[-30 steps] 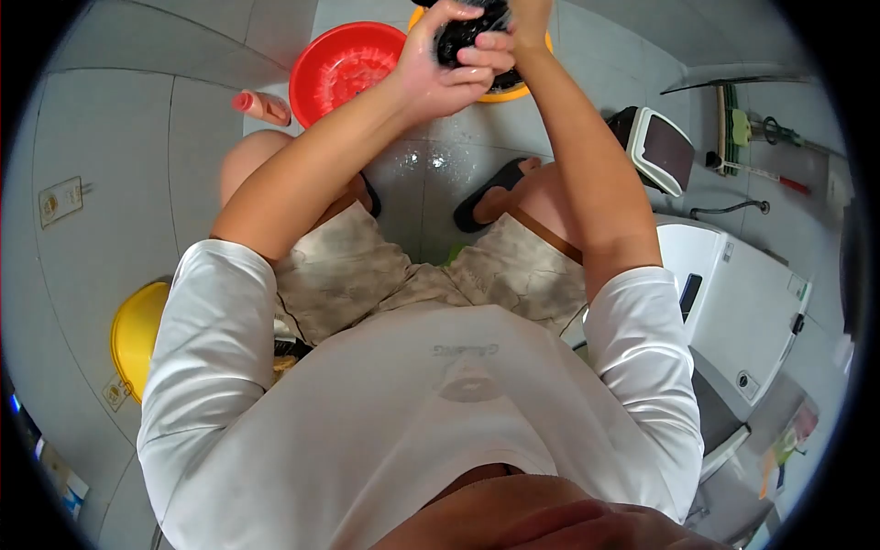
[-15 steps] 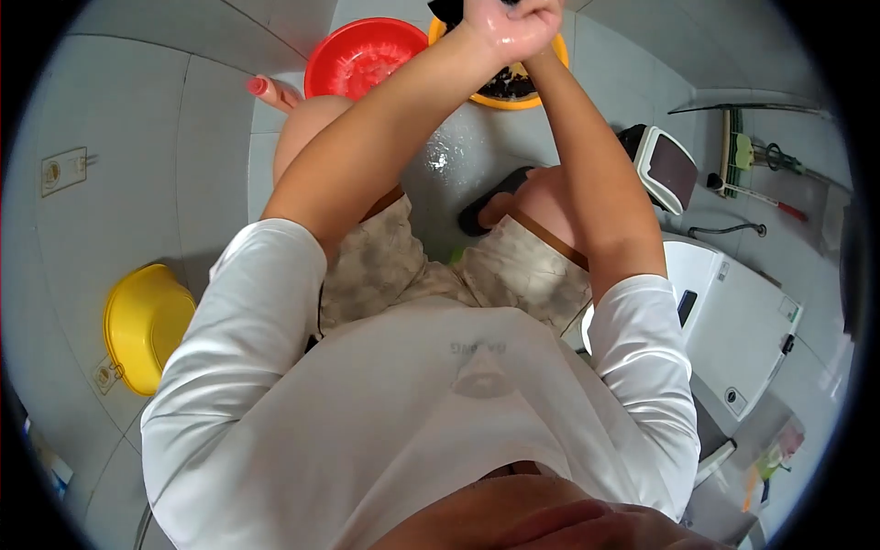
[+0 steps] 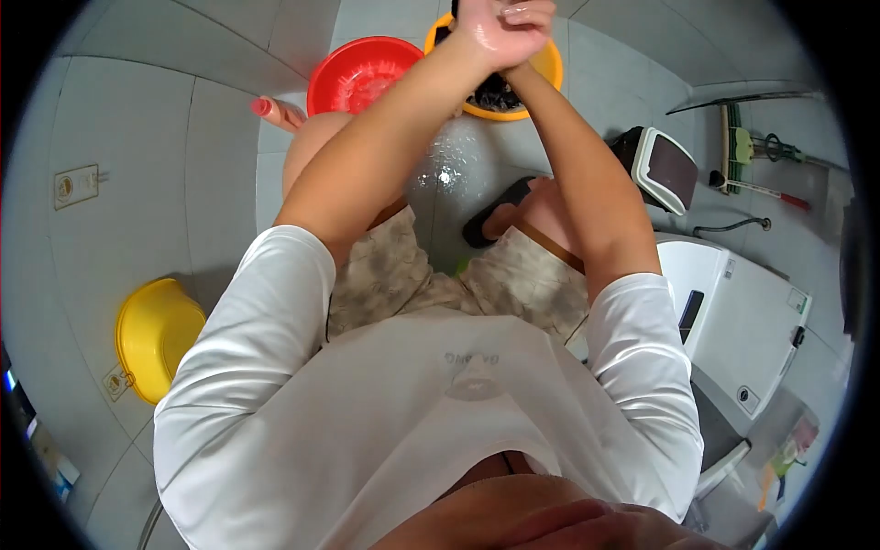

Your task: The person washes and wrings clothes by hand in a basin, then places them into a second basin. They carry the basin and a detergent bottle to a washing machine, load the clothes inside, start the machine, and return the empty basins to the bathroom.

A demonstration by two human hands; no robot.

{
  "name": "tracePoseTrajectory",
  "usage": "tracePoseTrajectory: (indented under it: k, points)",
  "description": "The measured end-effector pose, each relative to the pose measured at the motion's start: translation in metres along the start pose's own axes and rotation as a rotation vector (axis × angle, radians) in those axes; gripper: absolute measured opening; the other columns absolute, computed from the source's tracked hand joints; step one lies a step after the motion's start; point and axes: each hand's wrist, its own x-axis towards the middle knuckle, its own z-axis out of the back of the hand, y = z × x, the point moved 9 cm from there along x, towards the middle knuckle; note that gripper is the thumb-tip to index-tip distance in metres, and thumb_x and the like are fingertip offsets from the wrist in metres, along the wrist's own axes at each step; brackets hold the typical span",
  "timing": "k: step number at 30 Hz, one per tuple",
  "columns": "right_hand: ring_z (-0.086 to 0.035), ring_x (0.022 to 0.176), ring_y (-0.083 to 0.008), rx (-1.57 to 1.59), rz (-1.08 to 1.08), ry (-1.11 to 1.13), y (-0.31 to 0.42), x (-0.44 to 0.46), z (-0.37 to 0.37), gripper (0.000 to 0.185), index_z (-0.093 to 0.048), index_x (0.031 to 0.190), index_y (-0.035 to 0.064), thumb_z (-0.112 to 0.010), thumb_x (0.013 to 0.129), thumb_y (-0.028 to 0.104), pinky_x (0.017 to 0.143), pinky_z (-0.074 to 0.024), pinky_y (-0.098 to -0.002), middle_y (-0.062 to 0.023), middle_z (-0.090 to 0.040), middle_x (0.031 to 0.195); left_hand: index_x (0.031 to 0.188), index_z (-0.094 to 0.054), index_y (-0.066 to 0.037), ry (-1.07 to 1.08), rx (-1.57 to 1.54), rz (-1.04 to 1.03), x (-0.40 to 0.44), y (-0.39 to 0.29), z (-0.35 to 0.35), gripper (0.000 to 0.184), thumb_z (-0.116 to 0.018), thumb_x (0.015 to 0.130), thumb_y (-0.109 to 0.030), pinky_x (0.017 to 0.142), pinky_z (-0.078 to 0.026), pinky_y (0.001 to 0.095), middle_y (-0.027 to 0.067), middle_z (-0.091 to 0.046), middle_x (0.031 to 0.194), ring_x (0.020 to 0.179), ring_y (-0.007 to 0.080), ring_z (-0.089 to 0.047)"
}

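My left hand [image 3: 506,35] is at the top edge of the view, wet, its fingers curled; what it grips is hidden. My right hand [image 3: 517,70] lies right against it, mostly covered by it, so its fingers do not show. Both are over an orange basin [image 3: 548,62]. Wet black cloth [image 3: 495,94] lies in this basin, below my hands. A bit of black material also shows beside my left hand at the top edge. To the left stands a red basin [image 3: 321,81] with whitish suds or water inside.
A pink bottle [image 3: 280,114] stands left of the red basin. Wet tiled floor [image 3: 447,174] lies between my feet. A bin with a dark lid [image 3: 671,172] and a white appliance [image 3: 747,316] are at the right. A yellow basin [image 3: 156,339] hangs on the left wall.
The black cloth held in my left hand earlier has gone out of sight. My left hand has turned over and moved right, against my right hand. The view has shifted slightly.
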Motion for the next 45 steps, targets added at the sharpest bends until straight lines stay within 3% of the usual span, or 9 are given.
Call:
tracePoseTrajectory:
  k: [3,7,9,11,15,18,21,31,45]
  points:
    - [-0.065,0.079,-0.0299,0.056,0.167,-0.083,0.004,-0.019,0.021,0.027,-0.063,0.103,0.0109,-0.065,0.077,0.003,0.072,-0.0536,-0.038,-0.0131,-0.061,0.085,0.095,-0.059,-0.005,-0.205,0.323,-0.09,-0.013,-0.027,-0.009,0.059,-0.054,0.094,-0.063,0.04,-0.032,0.0233,0.0029,-0.052,0.07,0.046,0.0125,-0.038]
    - [-0.063,0.108,-0.0214,-0.032,-1.271,1.009,-0.04,-0.086,0.005,0.06,-0.067,0.122,0.0014,-0.076,0.077,0.04,0.095,-0.0474,-0.0316,-0.0127,-0.068,0.117,0.107,-0.063,-0.005,-0.227,1.605,-0.38,-0.045,-0.073,-0.039,0.031,-0.061,0.099,-0.035,0.05,-0.046,0.0237,0.0066,-0.067,0.084,0.06,0.0169,-0.059]
    - [-0.06,0.112,-0.0217,0.12,-1.285,1.085,-0.041,-0.11,0.005,0.059,-0.07,0.117,0.0026,-0.076,0.075,0.044,0.098,-0.0453,-0.0333,-0.0132,-0.066,0.12,0.127,-0.058,-0.007,0.487,2.875,-0.442,-0.065,-0.035,-0.056,0.061,-0.085,0.073,-0.018,0.098,-0.05,0.0467,0.0092,-0.068,0.116,0.112,0.0304,-0.063]
    - [-0.057,0.116,-0.0252,-0.037,-1.188,1.265,-0.006,-0.097,0.009,0.073,-0.067,0.125,0.0059,-0.077,0.069,0.051,0.102,-0.0418,-0.0339,-0.0157,-0.062,0.127,0.137,-0.052,-0.01,0.297,3.056,0.227,-0.085,-0.02,-0.013,0.085,-0.09,0.061,-0.019,0.114,-0.033,0.0544,0.0119,-0.055,0.139,0.134,0.0356,-0.045]
    - [-0.053,0.123,-0.0258,-0.084,-1.212,1.423,-0.014,-0.132,0.011,0.083,-0.062,0.132,0.0067,-0.078,0.068,0.056,0.107,-0.0391,-0.0346,-0.0167,-0.06,0.132,0.121,-0.057,-0.008,0.612,3.246,-0.271,-0.1,-0.007,0.001,0.06,-0.083,0.07,-0.022,0.113,-0.036,0.0522,0.013,-0.059,0.123,0.122,0.0339,-0.053]
    - [-0.052,0.127,-0.0256,-0.184,-1.177,1.559,-0.037,-0.156,0.018,0.093,-0.057,0.139,0.0065,-0.08,0.066,0.061,0.109,-0.0373,-0.0352,-0.0154,-0.059,0.135,0.113,-0.056,-0.005,0.696,3.259,-0.515,-0.109,-0.04,0.058,0.047,-0.078,0.077,-0.028,0.068,-0.059,0.039,0.0095,-0.06,0.093,0.086,0.0259,-0.066]
    - [-0.057,0.121,-0.0243,-0.281,-1.02,1.617,-0.034,-0.157,0.021,0.1,-0.053,0.142,0.0047,-0.089,0.062,0.053,0.105,-0.0422,-0.0342,-0.0135,-0.065,0.127,0.112,-0.058,-0.007,-0.13,3.26,0.088,-0.115,-0.079,0.088,0.058,-0.085,0.067,-0.033,0.089,-0.056,0.0501,0.0121,-0.064,0.109,0.11,0.0365,-0.063]
    - [-0.069,0.09,-0.0346,-0.779,-0.169,1.006,-0.023,-0.09,0.007,0.046,-0.065,0.12,0.0201,-0.078,0.077,0.027,0.077,-0.0568,-0.0445,-0.0116,-0.071,0.101,0.1,-0.073,-0.002,-0.776,1.967,0.364,-0.156,-0.104,0.149,0.037,-0.078,0.075,-0.029,0.08,-0.054,0.0301,0.0092,-0.074,0.096,0.087,0.0205,-0.07]
    - [-0.066,0.082,-0.0358,-0.522,0.2,0.495,0.066,0.051,0.003,0.026,-0.067,0.101,0.0146,-0.059,0.08,0.003,0.067,-0.0535,-0.0454,-0.012,-0.065,0.088,0.104,-0.057,-0.009,-0.084,0.584,0.068,-0.087,0.003,0.042,0.028,-0.063,0.084,-0.028,0.096,-0.051,0.042,0.0063,-0.063,0.095,0.092,0.0235,-0.064]
